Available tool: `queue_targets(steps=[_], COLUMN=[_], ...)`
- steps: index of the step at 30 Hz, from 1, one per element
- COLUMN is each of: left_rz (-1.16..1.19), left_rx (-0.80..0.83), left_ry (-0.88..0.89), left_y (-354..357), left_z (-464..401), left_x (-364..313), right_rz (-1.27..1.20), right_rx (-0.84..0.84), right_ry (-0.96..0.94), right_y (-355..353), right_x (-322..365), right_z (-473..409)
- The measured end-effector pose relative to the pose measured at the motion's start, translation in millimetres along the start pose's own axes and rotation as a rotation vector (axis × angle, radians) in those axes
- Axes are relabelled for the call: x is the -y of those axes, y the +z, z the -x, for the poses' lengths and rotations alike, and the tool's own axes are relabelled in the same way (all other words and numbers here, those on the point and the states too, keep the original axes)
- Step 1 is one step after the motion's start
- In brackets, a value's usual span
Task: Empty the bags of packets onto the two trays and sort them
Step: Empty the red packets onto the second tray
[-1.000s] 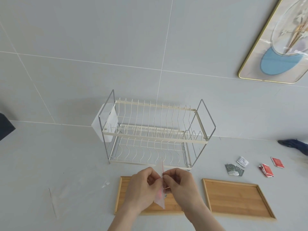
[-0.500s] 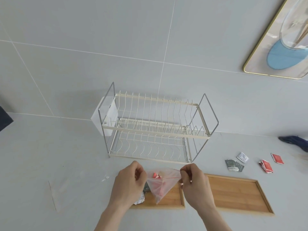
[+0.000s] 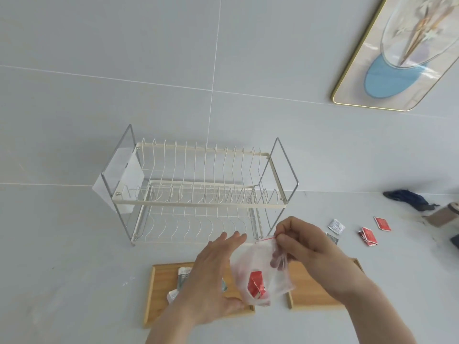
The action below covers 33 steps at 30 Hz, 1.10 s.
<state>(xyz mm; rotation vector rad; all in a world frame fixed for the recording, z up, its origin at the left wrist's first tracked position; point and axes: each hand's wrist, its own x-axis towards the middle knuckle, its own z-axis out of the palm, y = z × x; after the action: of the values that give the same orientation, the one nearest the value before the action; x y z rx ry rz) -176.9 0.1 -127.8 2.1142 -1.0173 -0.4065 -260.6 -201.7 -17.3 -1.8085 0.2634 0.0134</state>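
Observation:
My right hand [image 3: 305, 247] pinches the red-striped top edge of a clear plastic bag [image 3: 263, 276]. The bag hangs between the two wooden trays with a red packet [image 3: 255, 284] inside it. My left hand [image 3: 211, 274] is spread flat with fingers apart beside the bag's left side, over the left tray [image 3: 159, 289]. Grey and silver packets [image 3: 183, 276] lie on that tray, partly hidden by my left hand. The right tray [image 3: 310, 291] lies under my right wrist.
A two-tier white wire dish rack [image 3: 198, 194] stands behind the trays against the wall. Loose red packets [image 3: 367, 235], a further red packet [image 3: 382, 223] and a silver packet [image 3: 336, 225] lie on the counter to the right. A dark cloth [image 3: 407, 197] lies at the far right.
My left hand has let go of the bag's edge and opened flat. The bag now hangs from my right hand alone, and more packets show on the left tray.

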Motion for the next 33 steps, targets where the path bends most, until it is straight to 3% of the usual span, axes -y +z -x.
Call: queue_targets(steps=[5, 10, 12, 15, 18, 23, 27, 33], left_rz=[0.109, 0.406, 0.595, 0.803, 0.924, 1.001, 0.952, 0.716], left_rx=[0.099, -0.018, -0.046, -0.084, -0.138, -0.141, -0.233, -0.451], left_ry=[0.011, -0.098, -0.197, -0.317, -0.385, -0.426, -0.485, -0.667], left_y=[14, 42, 58, 84, 114, 170, 196, 221], left_z=[-25, -46, -57, -76, -96, -122, -137, -149], left_x=[-39, -73, -84, -105, -129, -156, -159, -151], right_rz=[-0.286, -0.602, -0.69, -0.683, -0.644, -0.841, -0.76, -0.167], right_rx=[0.075, -0.268, -0.308, -0.25, -0.187, -0.384, -0.409, -0.329], right_ry=[0.019, 0.044, 0.109, 0.23, 0.228, 0.202, 0.26, 0.268], right_y=[-38, -76, -86, -93, -97, -125, -172, -258], right_x=[-4, -53, -83, -127, -154, -179, -196, -226], right_z=[9, 19, 26, 45, 59, 54, 56, 63])
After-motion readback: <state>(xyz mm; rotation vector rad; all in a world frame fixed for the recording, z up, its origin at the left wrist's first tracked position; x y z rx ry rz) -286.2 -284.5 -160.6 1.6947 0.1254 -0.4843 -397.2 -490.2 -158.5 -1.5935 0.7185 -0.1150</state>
